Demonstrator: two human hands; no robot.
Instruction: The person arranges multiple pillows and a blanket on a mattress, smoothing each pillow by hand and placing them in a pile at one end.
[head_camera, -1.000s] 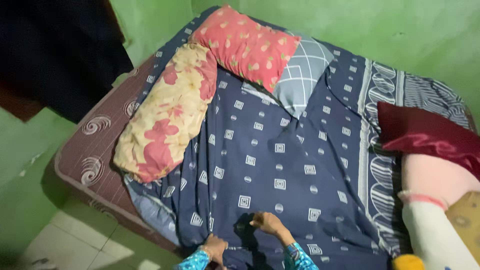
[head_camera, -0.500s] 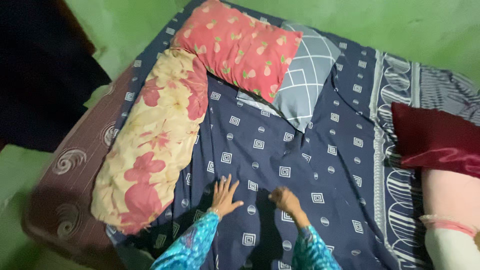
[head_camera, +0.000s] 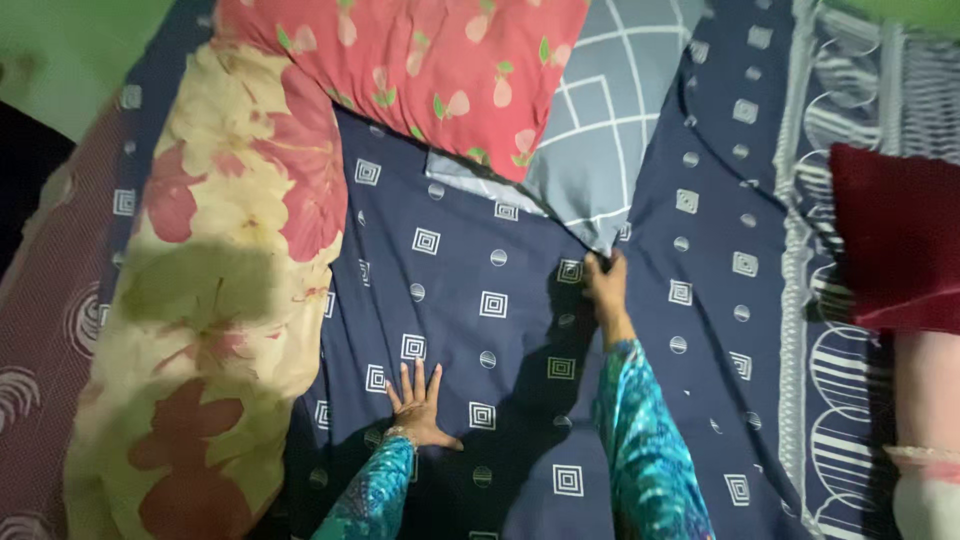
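Pressing flat, your left hand lies with fingers spread on the navy patterned bedsheet, at about 6 o'clock in view. Your right hand reaches toward 12 o'clock, fingers closed on the sheet — or on the corner of the grey checked pillow just above; I cannot tell which. Judging by its look, the middle lies fairly smooth — folds remain near the floral bolster.
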